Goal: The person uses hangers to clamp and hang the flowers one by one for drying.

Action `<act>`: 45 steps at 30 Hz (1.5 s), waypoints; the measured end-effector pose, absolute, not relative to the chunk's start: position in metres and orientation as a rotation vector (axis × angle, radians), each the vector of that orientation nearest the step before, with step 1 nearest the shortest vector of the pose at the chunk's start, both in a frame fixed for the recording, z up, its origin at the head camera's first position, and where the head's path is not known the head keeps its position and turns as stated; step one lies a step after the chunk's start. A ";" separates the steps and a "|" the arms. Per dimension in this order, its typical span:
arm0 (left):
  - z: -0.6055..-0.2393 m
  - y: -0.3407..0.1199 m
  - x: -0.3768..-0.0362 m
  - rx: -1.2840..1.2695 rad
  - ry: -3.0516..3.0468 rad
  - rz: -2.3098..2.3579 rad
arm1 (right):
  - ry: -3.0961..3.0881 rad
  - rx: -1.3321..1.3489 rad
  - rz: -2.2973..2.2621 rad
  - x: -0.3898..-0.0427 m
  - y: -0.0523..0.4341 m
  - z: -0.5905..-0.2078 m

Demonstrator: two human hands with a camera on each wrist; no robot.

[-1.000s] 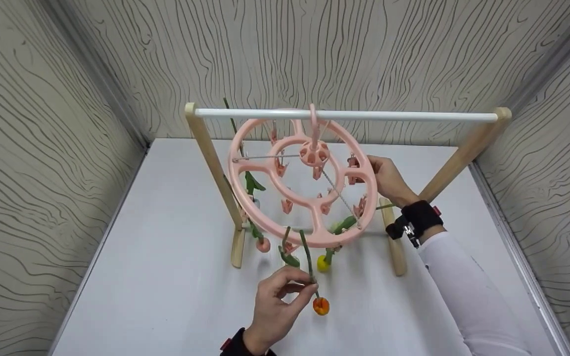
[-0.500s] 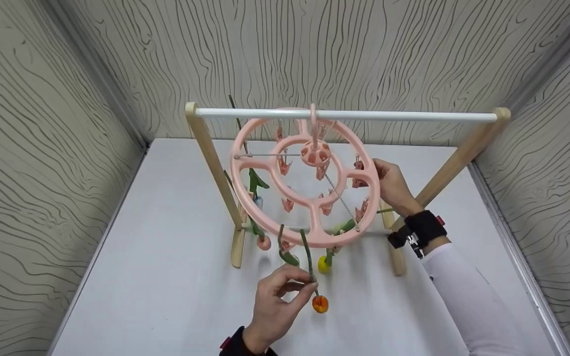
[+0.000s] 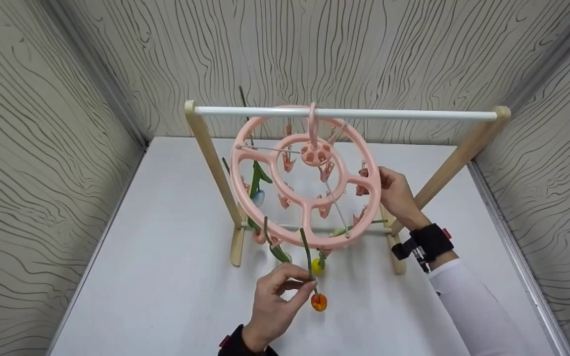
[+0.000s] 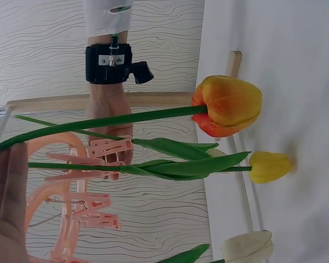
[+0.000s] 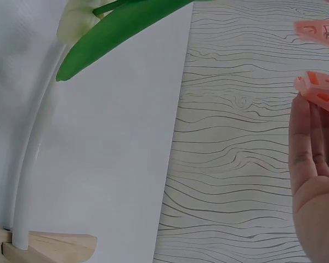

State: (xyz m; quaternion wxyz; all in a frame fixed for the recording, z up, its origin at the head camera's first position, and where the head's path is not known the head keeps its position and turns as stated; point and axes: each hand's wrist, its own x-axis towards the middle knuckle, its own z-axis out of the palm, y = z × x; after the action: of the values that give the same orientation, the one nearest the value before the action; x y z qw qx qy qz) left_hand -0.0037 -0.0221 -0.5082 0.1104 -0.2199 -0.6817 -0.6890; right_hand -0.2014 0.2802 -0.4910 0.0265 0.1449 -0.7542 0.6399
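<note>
My left hand pinches the green stem of an orange tulip, bloom downward, in front of the rack. A round pink clip hanger hangs tilted from a rod. At its right side my right hand holds a pink clothespin; in the right wrist view fingertips meet that clothespin, and the thumb is hidden. Clipped upside down on the hanger are a yellow tulip, a white tulip, a blue tulip and a pink tulip.
The white rod spans two wooden legs, the left leg and right leg, with a lower bar between them. Its wooden foot stands on the white table. Patterned walls enclose the table.
The hanger has turned clockwise seen from above. Its right-side clothespin and my right hand came slightly nearer, while the flowers at the left swung farther back. My left hand stayed nearly still with the orange tulip.
</note>
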 end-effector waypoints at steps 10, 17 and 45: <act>-0.508 -0.023 -0.004 -0.637 -2.016 -2.016 | -2.276 0.468 2.039 -0.181 0.282 -0.493; -0.507 -0.022 -0.003 -0.638 -2.004 -2.005 | -2.248 0.478 2.063 -0.163 0.283 -0.494; -0.506 -0.018 0.001 -0.704 -2.001 -1.996 | -2.108 0.681 2.099 -0.091 0.272 -0.502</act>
State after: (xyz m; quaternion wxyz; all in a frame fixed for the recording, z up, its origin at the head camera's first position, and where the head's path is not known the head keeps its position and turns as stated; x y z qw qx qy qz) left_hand 0.0014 -0.0184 -0.5064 0.1141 -0.2401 -0.6825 -0.6808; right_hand -0.0912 0.2721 -0.5017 0.0452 0.2228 -0.6901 0.6871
